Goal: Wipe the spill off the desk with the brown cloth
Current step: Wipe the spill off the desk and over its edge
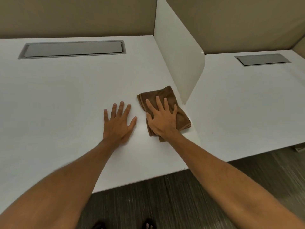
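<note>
A folded brown cloth (165, 95) lies on the white desk (66, 90), close to the foot of the white divider panel. My right hand (160, 119) lies flat on top of the cloth with its fingers spread and straight, pressing it onto the desk. Just to the left of the cloth, my left hand (118, 120) rests palm-down on the bare desk, fingers spread, touching nothing else. I see no spill on the desk surface; any wet patch is too faint to tell.
A white divider panel (179, 60) stands right of the cloth, between this desk and the neighbouring one (247, 100). A grey cable hatch (72, 49) sits at the back of this desk, another (263, 59) on the neighbouring desk. The desk's front edge runs above dark flooring (165, 200).
</note>
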A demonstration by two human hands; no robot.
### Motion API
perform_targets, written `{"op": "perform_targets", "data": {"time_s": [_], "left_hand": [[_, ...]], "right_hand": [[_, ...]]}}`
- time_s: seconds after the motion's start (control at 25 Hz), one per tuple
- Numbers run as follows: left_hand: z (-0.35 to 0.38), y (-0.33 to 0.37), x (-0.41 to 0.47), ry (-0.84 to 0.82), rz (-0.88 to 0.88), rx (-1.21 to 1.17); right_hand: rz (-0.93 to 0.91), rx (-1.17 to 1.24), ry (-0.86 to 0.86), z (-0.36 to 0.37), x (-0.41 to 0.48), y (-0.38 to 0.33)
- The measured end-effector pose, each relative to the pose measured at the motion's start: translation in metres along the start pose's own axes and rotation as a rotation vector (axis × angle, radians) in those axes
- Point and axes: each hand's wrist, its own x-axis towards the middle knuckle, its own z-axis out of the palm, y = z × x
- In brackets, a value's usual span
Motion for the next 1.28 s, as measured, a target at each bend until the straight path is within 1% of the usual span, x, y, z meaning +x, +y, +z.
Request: {"op": "perform_targets", "data": {"time_s": [0.08, 0.24, 0.32, 0.4, 0.68, 0.96, 1.08, 1.16, 1.28], "left_hand": [[0.001, 0.000, 0.001, 0.004, 0.000, 0.003], [0.002, -0.001, 0.002, 0.009, 0.007, 0.000], [0.003, -0.003, 0.002, 0.016, 0.011, -0.001], [0.003, -0.004, 0.001, 0.015, 0.009, -0.002], [0.002, -0.004, 0.000, 0.009, 0.015, -0.011], [0.002, -0.003, 0.000, 0.000, 0.008, -0.014], [0.002, -0.003, 0.000, 0.004, 0.007, -0.009], [0.002, -0.003, -0.001, 0.012, 0.014, -0.018], [0.001, -0.003, 0.000, 0.023, 0.017, -0.038]], "right_hand": [[-0.062, -0.004, -0.019, 0.001, 0.012, -0.003], [-0.136, -0.078, -0.081, -0.006, 0.073, -0.001], [-0.115, -0.051, -0.125, -0.009, 0.096, 0.008], [-0.062, 0.004, -0.133, -0.010, 0.102, 0.016], [0.082, 0.101, -0.103, -0.011, 0.069, 0.036], [0.119, 0.085, -0.059, -0.013, -0.014, 0.039], [0.100, 0.001, -0.014, -0.014, -0.052, 0.041], [0.084, -0.042, -0.031, -0.019, -0.043, 0.045], [0.041, -0.008, -0.130, -0.020, -0.006, 0.046]]}}
